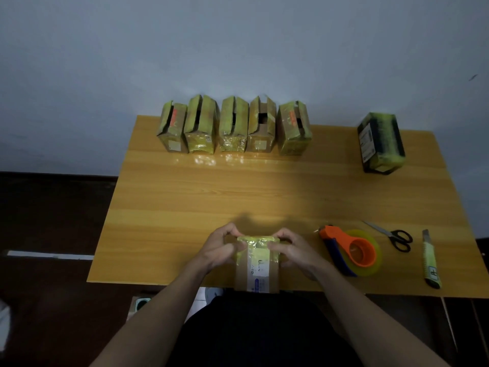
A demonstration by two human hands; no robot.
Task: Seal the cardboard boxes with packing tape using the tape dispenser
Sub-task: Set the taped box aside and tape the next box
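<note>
Head view, sole view.

Item: cardboard box in hand (256, 263), at the near edge of the table (264, 186), directly in front of the person. Yellowish tape already lies across its top and down the near face over a label.

Hands: left hand (215, 249) and right hand (292, 250) both curl round the upper corners of the box, one on each side, with the fingertips on the taped far edge. Neither holds a tool.

Item: tape dispenser (349, 251), orange and blue with a yellow roll, lying on the table just right of the right hand, untouched.

Items: row of five boxes (234, 127) along the far edge, their top flaps standing apart; these look unsealed. One dark box (381, 143) stands apart at the far right, wrapped in tape.

Items: scissors (394, 237) and a utility knife (431, 260), right of the dispenser.

Risks, as judged:
- The box overhangs or sits at the table's near edge; a firm press on the tape may tip it toward the lap.
- Tape smoothed unevenly may crease or lift at the corners, leaving the seam weak.
- A blind reach rightward for the dispenser may meet its serrated end or knock the scissors.
- Dim light makes clear tape edges hard to find.
</note>
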